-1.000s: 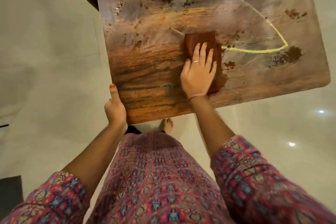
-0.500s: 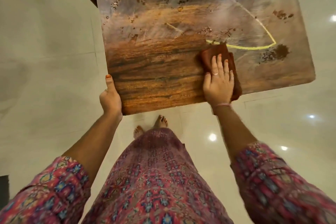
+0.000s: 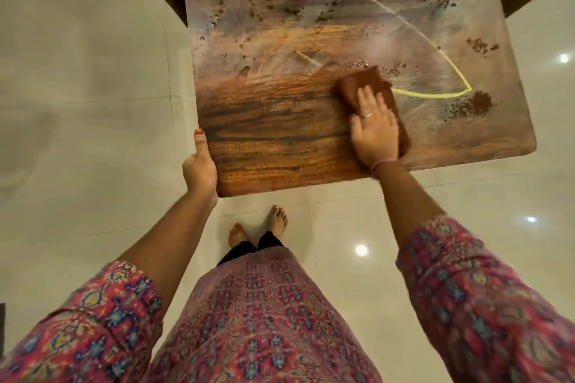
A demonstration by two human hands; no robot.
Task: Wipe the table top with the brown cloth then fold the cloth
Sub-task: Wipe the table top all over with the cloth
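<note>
Stained wooden table top, glossy tiled floor

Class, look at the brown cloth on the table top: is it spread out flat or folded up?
Folded: the brown cloth is a compact, thick pad under the right hand, with a doubled edge at its far end.

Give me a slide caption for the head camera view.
Right hand presses the brown cloth flat on the stained table top; left hand grips its corner.

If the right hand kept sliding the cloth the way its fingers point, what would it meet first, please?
Probably the brown specks just past the far edge of the brown cloth. The right hand lies flat on it, fingers pointing away and slightly left across the table top.
</note>
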